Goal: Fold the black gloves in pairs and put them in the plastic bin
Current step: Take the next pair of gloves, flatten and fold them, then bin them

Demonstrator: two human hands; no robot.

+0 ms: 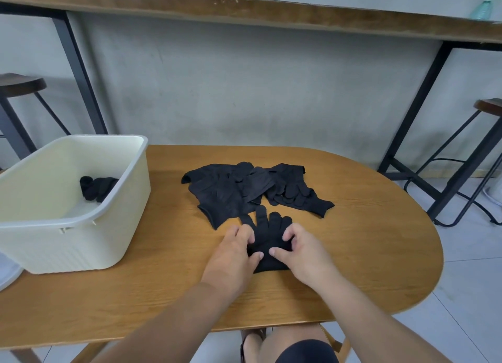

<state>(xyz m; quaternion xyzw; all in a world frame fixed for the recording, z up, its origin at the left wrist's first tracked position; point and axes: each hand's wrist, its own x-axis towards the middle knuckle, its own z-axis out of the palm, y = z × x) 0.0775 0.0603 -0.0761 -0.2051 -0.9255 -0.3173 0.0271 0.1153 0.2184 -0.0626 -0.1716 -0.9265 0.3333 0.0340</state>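
Oval wooden table [366, 254] carries cream plastic bin [81, 240] at left, heap of black gloves [244, 191] mid-far, flat glove pair [269, 240] just near of heap, white object [8, 275] at left edge.

A café-like or canteen-like common room is suggested. A long wooden counter [244, 9] on black metal legs is set against a bare grey plaster wall [244, 90], and round-seated bar stools [489, 107] are placed under it at both sides. A pale tiled floor [461, 294] is seen beside the oval wooden bench [366, 254].
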